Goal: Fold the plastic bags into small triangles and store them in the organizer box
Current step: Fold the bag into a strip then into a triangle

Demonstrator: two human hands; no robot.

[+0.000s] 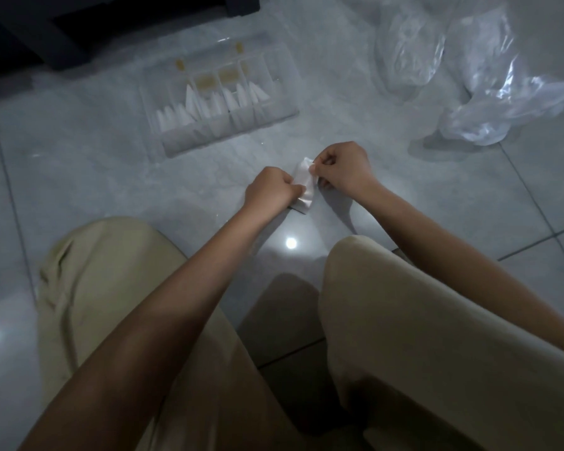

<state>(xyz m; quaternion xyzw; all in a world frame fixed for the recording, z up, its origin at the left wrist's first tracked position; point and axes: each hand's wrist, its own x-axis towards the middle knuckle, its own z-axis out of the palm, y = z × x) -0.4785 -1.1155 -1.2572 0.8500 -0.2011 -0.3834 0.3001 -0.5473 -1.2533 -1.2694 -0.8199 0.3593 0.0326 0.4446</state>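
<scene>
A small white folded plastic bag (304,182), narrowed to a short strip, lies on the grey tiled floor between my hands. My left hand (272,191) pinches its lower left side with curled fingers. My right hand (342,168) pinches its upper right corner. Beyond them on the floor stands the clear organizer box (275,117), open, with several white folded triangles (192,104) upright in its compartments. Part of the bag is hidden under my fingers.
Loose clear plastic bags (502,102) lie crumpled at the far right, with another bag (407,50) behind them. Dark furniture (62,30) fills the far left corner. My knees in beige trousers (105,288) frame the near floor.
</scene>
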